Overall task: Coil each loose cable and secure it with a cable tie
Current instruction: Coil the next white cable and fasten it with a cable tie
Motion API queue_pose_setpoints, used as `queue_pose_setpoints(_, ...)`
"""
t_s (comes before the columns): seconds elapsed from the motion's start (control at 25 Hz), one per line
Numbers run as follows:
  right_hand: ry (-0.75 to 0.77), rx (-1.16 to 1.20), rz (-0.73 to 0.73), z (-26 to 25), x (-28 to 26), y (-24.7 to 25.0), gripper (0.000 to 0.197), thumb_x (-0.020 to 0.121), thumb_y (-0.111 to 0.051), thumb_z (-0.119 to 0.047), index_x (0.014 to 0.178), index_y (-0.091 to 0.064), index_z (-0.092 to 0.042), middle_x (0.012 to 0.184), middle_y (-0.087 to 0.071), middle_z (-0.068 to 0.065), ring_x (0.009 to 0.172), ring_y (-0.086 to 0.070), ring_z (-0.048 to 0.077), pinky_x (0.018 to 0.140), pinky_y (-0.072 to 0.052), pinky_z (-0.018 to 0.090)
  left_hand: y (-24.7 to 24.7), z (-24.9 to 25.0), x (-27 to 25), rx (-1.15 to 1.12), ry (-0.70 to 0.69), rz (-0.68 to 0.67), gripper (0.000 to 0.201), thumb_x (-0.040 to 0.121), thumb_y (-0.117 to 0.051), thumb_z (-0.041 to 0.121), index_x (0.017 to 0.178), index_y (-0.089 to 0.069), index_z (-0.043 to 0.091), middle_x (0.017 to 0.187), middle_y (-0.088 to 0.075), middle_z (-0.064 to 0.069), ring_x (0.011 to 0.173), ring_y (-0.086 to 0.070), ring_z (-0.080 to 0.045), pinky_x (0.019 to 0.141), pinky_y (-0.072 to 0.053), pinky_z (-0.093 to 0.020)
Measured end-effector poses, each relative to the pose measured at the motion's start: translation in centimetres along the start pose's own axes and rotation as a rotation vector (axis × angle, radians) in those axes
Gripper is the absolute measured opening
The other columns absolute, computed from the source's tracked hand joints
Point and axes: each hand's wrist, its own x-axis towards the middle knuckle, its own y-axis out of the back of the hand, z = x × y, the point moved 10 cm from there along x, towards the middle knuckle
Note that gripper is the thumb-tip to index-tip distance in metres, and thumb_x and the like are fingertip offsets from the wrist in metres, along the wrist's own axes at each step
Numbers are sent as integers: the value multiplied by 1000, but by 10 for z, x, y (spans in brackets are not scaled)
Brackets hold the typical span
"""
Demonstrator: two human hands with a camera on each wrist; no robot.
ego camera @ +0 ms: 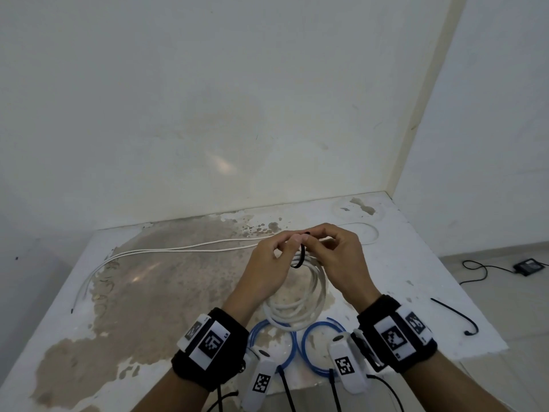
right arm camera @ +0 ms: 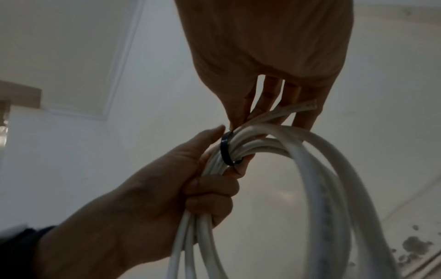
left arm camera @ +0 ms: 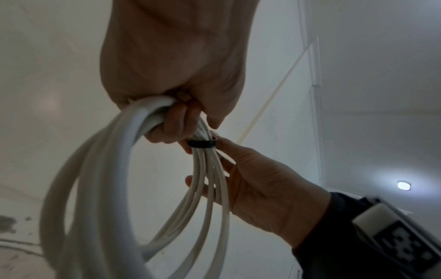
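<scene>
**White coil being tied; one long cable still loose**

At the bottom centre of the head view, two blue coils (ego camera: 292, 346) lie flat on the table (ego camera: 154, 307). They look wound already, though no tie on them can be made out.

Just above them, mid-frame, both hands hold the white coil (ego camera: 297, 298) off the table. The left hand (ego camera: 267, 269) has its fingers curled tight round the bunched strands. The right hand (ego camera: 338, 257) pinches the black tie (ego camera: 298, 257), which already loops the bundle. Whether it is locked cannot be told, so this coil is probably at the cinching step.

At the right edge a spare black tie (ego camera: 457, 316) lies ready. Further up, left of centre, a long white cable (ego camera: 166, 250) trails uncoiled across the table: that one is left to do.

On the floor at the far right sit a black box (ego camera: 530, 266) and its lead. Nothing blocks the hands.
</scene>
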Motion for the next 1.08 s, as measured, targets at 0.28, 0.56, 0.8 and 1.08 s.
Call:
queue_pose_setpoints(0.28,-114,174,-6,4,8,-1,5,90,-72,-10,87,-69,-6,81,-72,1,75,-67,17,63,-59,31,7,-14,4,14,41,25,19,93,-58,29,80,-71,28,65,-62,18,68,-58,0,71,-44,-18)
queue_pose_setpoints(0.56,-5,142,79,-21,29,19,7,90,-72,-8,86,-68,-4,87,-71,2,83,-68,16,69,-64,37,3,-3,16,46,77,-113,31,92,-54,30,61,-54,31,86,-72,3,72,-62,-10,69,-45,-26)
queue_pose_setpoints(0.8,-112,168,61,4,24,8,8,91,-71,-14,91,-68,-5,82,-69,-2,78,-68,21,65,-61,34,-3,-9,7,183,84,-190,12,95,-49,35,87,-56,30,86,-70,6,79,-64,-14,75,-49,-36)
queue_pose_setpoints(1.08,-62,91,41,-6,26,10,7,91,-70,-13,88,-68,-7,78,-70,-8,73,-67,13,58,-58,29,-2,-14,4,141,39,-194,10,98,-49,38,92,-52,30,87,-67,6,62,-60,-9,63,-50,-32)
